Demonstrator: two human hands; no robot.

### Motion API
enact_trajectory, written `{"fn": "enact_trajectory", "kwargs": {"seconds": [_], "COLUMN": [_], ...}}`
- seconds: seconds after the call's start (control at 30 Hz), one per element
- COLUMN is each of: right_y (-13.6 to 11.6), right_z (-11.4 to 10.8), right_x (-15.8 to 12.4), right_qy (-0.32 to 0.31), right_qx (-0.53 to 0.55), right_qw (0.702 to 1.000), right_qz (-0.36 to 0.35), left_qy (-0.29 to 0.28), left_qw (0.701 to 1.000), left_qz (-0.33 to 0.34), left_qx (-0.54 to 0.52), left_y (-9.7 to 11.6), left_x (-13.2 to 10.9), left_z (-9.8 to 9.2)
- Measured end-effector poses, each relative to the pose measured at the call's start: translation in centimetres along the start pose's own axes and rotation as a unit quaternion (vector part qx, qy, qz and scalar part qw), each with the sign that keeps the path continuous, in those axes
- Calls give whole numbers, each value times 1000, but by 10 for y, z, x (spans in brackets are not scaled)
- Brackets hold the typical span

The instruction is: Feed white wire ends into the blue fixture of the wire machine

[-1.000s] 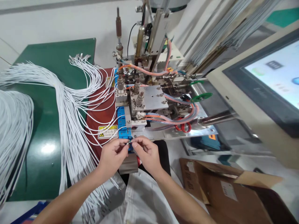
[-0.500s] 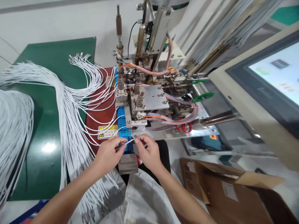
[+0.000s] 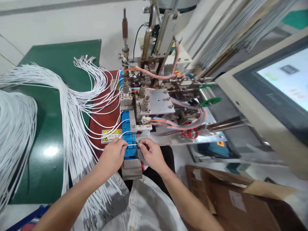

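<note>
My left hand and my right hand meet over the near end of a blue fixture strip on a small metal machine. Between them runs one thin white wire, pinched by the left fingers on one side and by the right thumb and forefinger at its tip. The wire end lies right at the blue fixture. Both hands are closed in a pinch.
A large bundle of white wires fans across the green table and a red mat to the left. A touchscreen panel stands at the right. An open cardboard box sits low right. Orange hoses loop over the machine.
Both hands have moved a little forward, bringing the wire end down onto the near end of the blue fixture. The view has shifted slightly.
</note>
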State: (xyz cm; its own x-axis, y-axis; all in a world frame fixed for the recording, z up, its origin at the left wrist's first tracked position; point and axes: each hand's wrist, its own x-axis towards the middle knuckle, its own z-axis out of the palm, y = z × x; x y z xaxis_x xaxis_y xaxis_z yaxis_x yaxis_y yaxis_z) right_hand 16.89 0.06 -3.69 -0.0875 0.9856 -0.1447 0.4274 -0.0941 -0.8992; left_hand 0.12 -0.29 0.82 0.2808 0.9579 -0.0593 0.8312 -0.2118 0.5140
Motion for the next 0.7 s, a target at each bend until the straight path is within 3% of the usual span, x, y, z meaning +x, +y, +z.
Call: {"fn": "enact_trajectory", "kwargs": {"seconds": [0.17, 0.33, 0.43, 0.57, 0.7], "right_y": [2, 7, 13, 17, 15], "right_z": [-5, 11, 20, 15, 2], "right_x": [5, 7, 6, 8, 8], "right_qy": [-33, 44, 73, 70, 148], "right_qx": [-41, -86, -54, -5, 89], "right_qw": [996, 988, 990, 995, 985], "right_qz": [-77, -121, -107, -65, -12], "left_qy": [-3, 21, 30, 22, 47], "left_qw": [1000, 999, 994, 974, 969], "left_qz": [15, 34, 57, 131, 160], "left_qx": [-2, 20, 91, 186, 183], "left_y": [-3, -4, 0, -1, -7], "left_x": [1, -2, -5, -7, -15], "left_z": [1, 4, 4, 4, -1]}}
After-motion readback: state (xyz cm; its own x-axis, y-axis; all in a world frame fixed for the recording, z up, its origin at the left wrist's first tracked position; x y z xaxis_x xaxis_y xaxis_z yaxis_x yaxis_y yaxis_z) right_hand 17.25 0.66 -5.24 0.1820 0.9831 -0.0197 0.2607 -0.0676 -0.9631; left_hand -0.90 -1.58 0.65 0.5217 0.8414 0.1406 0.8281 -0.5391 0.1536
